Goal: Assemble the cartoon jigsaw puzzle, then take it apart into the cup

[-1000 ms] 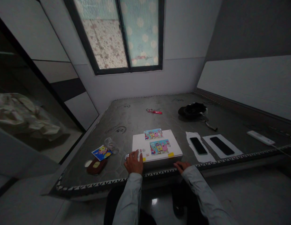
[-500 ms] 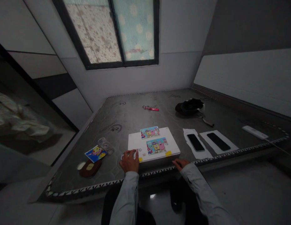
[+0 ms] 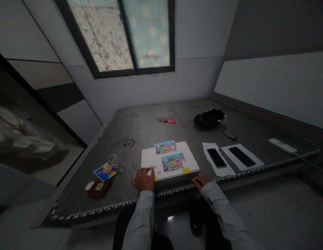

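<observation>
A white box (image 3: 151,158) lies at the front of the mattress, with two colourful cartoon pictures on its lid: a smaller card (image 3: 166,147) at the far edge and a larger picture (image 3: 173,162) nearer me. Yellow patches (image 3: 186,170) mark its front edge. My left hand (image 3: 143,180) is closed around the box's front left corner, thumb on top. By the lower front right corner is my right hand (image 3: 201,181), fingers curled and pressed together; whatever is in them, if anything, is hidden.
To the left lie a blue cartoon card (image 3: 105,172), a clear plastic case (image 3: 116,162) and a brown item (image 3: 99,189). Two phones (image 3: 216,158) (image 3: 241,156) rest on white sheets at right. Beyond are a dark cap (image 3: 210,118), a red item (image 3: 167,121) and a power strip (image 3: 282,146).
</observation>
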The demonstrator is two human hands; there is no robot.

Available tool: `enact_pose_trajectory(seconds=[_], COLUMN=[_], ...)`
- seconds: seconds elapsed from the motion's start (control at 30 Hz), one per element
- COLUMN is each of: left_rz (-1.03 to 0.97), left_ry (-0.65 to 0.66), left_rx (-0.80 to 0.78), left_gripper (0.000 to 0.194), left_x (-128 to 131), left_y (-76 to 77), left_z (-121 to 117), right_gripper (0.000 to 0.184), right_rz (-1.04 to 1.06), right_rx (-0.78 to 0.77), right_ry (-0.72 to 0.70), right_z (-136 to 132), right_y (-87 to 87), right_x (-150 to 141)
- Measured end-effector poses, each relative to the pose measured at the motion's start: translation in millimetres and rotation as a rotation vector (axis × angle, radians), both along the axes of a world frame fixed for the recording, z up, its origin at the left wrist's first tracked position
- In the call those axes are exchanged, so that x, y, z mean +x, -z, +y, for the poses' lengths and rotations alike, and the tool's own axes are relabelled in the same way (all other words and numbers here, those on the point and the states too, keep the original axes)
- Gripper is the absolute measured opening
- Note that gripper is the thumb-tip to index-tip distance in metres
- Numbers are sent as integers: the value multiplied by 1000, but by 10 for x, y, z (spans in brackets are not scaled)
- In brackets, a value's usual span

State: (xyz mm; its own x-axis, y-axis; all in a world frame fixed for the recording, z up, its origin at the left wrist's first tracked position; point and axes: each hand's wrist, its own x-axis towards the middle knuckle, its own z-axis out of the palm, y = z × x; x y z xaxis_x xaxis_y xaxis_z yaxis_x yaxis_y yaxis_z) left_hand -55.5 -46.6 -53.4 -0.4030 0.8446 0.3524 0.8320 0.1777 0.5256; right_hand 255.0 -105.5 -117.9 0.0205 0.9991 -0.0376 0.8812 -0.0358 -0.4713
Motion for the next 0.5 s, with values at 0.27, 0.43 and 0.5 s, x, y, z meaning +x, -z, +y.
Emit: enact_pose_trajectory(seconds=[0.27,0.43,0.5], left_rz=[44,93,104], left_ry=[61,87,148], left_rx=[-9,104,210], left_gripper=[25,22,22], left_x=[-1,-5,25], left_y=[51,40,54], left_z=[13,2,-21], right_gripper=[47,48,48], right_rz=[-25,29,62], right_rx=[0,61,80], right_ry=[-17,-11,-24], right_z=[25,24,13], right_y=[100,68,27], right_x=[50,10,-23])
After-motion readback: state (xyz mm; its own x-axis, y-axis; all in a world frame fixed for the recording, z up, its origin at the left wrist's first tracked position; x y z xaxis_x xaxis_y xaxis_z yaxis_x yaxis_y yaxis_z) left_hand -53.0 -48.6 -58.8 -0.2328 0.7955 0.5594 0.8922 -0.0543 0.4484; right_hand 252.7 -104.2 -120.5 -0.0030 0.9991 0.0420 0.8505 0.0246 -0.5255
